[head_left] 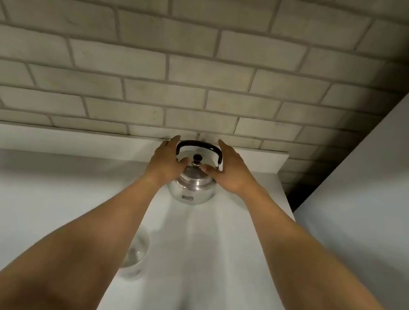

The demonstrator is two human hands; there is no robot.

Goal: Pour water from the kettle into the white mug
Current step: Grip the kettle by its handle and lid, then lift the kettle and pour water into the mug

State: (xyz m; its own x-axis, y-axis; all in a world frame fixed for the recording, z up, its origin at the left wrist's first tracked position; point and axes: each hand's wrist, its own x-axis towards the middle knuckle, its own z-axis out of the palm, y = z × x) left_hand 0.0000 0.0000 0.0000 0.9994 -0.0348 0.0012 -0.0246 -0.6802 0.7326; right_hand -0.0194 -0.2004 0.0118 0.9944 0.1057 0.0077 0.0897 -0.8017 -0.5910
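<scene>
A shiny metal kettle [191, 189] with a black arched handle and a black lid knob stands on the white counter [224, 249], close to the back wall. My left hand [167, 161] is at its left side and my right hand [227, 170] at its right. Both hands have straight, spread fingers beside the ends of the handle, and both thumbs rest near the lid. Neither hand is closed around the kettle. The white mug [136, 255] stands nearer to me on the counter, upright and largely hidden under my left forearm.
A grey brick wall [183, 73] rises right behind the kettle above a low white ledge [68, 141]. A tall pale panel [375, 205] borders the counter on the right.
</scene>
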